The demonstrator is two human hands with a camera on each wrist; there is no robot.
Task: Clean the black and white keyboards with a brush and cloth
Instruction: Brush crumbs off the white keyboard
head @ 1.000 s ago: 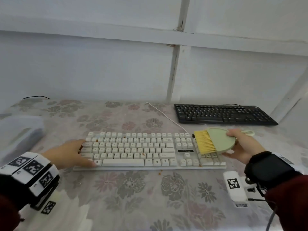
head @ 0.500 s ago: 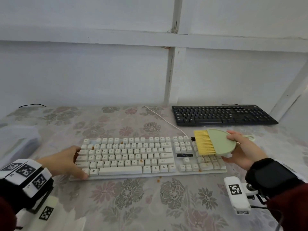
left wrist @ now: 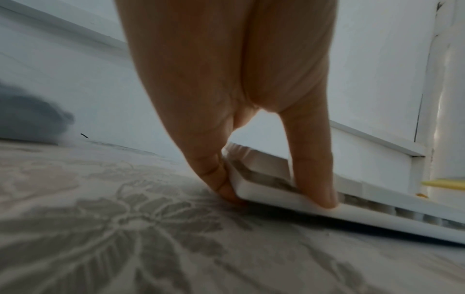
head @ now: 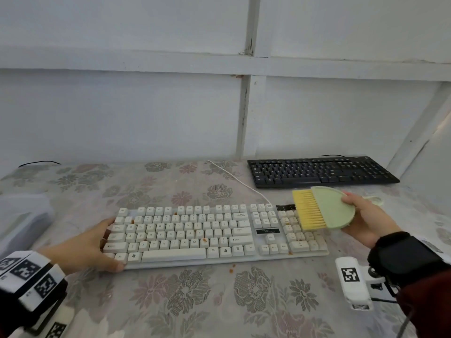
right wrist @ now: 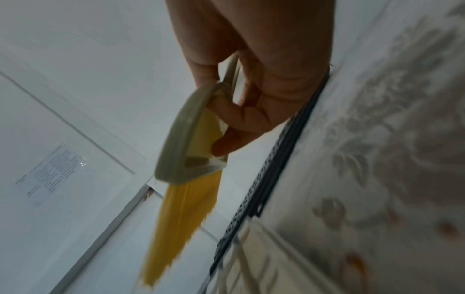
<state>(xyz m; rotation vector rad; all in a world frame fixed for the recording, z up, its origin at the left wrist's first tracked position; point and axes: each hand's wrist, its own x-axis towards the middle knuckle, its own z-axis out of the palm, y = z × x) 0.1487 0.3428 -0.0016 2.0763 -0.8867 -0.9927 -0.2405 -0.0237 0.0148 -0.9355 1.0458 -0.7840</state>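
The left hand (head: 83,247) pinches the near-left corner of the white keyboard (head: 219,236), thumb on top. The right hand (head: 366,220) grips a green brush (head: 329,208), its yellow bristles over the number pad. The black keyboard (head: 322,170) lies far right. A translucent container (head: 22,215) sits left, contents unclear.

Table (head: 190,311) covered by a floral-patterned cloth. White keyboard (head: 219,237) lies flat at centre, long side toward the viewer; orange-brown crumbs (head: 230,270) lie on the cloth just in front of it. Its white cable (head: 234,181) runs back toward the wall. Black keyboard (head: 322,170) lies behind and to the right of the white keyboard, apart from it. Translucent container (head: 23,215) stands well to the left.
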